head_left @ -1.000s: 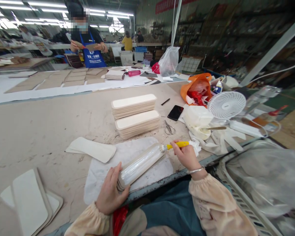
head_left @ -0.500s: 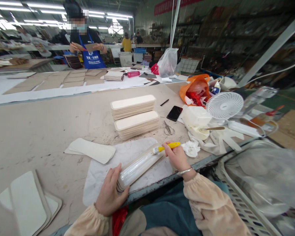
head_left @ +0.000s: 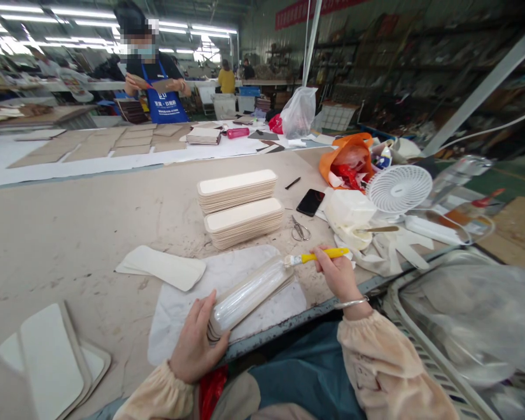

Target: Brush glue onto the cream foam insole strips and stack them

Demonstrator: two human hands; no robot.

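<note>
The top board (head_left: 248, 296) looks glossy over most of its length, so the brushing seems well along, any remainder unclear, and it lies between the left hand (head_left: 196, 335), clasped round its near left end, and the right hand (head_left: 338, 275), clenched on a brush (head_left: 326, 255) at its far right end.

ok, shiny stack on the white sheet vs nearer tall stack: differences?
The shiny stack has a glossy top; the nearer tall stack looks matte. The shiny stack lies on a white sheet; the tall one stands on the tabletop. The shiny stack sits more diagonally in view than the tall one. Both are long with rounded corners.
</note>
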